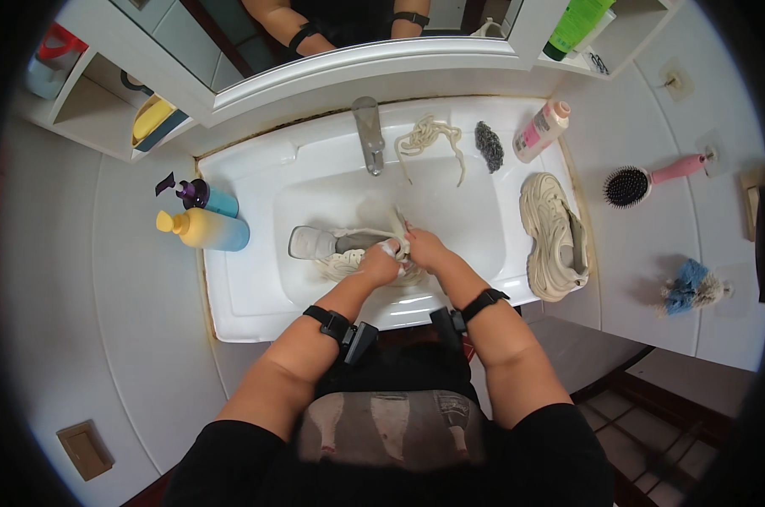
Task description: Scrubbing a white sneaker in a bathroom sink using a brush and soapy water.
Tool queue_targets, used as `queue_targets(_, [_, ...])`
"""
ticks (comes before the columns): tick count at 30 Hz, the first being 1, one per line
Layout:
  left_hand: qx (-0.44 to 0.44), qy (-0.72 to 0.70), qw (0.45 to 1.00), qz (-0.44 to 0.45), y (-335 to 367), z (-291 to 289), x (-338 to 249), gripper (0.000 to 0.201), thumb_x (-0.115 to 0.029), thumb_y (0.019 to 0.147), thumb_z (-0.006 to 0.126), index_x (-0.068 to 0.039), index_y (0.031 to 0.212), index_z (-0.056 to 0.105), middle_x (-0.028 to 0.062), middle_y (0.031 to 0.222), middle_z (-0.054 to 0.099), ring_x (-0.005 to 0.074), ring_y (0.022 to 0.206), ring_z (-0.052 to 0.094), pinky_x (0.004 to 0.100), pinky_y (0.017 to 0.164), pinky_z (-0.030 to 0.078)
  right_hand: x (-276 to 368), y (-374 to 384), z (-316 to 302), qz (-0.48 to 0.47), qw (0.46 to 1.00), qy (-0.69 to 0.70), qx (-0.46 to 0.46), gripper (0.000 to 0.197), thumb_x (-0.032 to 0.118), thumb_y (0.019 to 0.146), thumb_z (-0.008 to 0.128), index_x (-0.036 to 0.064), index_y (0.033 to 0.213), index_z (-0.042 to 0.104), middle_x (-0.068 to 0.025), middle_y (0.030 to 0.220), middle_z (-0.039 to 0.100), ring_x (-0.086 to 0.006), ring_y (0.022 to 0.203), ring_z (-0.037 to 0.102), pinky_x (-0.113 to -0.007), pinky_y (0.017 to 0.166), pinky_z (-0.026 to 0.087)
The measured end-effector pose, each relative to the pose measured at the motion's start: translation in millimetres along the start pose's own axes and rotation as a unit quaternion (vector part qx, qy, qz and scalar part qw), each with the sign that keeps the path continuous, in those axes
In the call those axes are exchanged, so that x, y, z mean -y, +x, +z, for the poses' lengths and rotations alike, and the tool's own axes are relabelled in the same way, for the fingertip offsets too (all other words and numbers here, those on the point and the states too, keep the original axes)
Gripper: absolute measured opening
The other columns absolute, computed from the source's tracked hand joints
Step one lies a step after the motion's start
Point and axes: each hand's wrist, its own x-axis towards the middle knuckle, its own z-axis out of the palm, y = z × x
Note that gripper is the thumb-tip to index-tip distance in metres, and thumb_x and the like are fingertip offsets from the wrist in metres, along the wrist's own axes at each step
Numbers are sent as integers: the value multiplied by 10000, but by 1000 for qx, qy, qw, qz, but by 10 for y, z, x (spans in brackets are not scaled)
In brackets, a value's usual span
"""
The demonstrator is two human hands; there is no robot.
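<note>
A cream sneaker (340, 267) lies in the white sink basin, partly covered by my hands. My left hand (381, 264) is closed over its right-hand part, with white foam on the fingers. Close beside it, my right hand (426, 252) is closed with its fingertips at a pale upright strip (398, 221); whether that strip belongs to the sneaker or is separate I cannot tell. A clear, rounded plastic piece (311, 243) lies at the sneaker's left end. The second cream sneaker (555, 238) rests on the sink's right rim.
A faucet (368, 135) overhangs the basin. Behind it lie cream shoelaces (429, 139), a steel-wool scrubber (489, 147) and a pink-white bottle (543, 132). Two pump bottles, yellow-blue (205, 231) and purple-blue (209, 198), stand left. A hairbrush (653, 181) hangs on the right wall.
</note>
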Motion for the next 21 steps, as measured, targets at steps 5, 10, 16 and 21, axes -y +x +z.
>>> queue_targets(5, [38,-22,999,-18,22,-62,53,396,-319,710,699,-46,971,584,221,931,616,391,891,581,416,770,458,56,-735,-48,27,996,87,10,457,213,943,335,60,1373,321,-261,1189,512,-375,1082,508,-388,933,390])
queue_targets(10, [24,35,999,-32,87,-13,86,381,-339,716,690,-44,931,580,219,913,617,398,875,581,425,745,457,-27,-894,128,31,994,98,-31,464,215,936,324,-32,1327,347,-293,1070,556,-401,1000,543,-419,887,420])
queue_targets(16, [-18,9,1000,-13,1,1,-59,354,-337,722,683,-51,902,577,218,893,617,391,867,583,435,729,455,-360,60,121,-33,995,-95,14,443,124,849,431,-85,1240,416,-283,1009,581,-390,896,594,-415,788,482])
queue_targets(21, [-12,-21,999,-24,-38,9,136,363,-345,734,671,-67,953,589,203,927,624,382,891,588,426,765,455,48,-30,-42,-72,994,-70,33,463,95,815,448,-90,1238,415,-276,987,592,-387,861,606,-406,752,496])
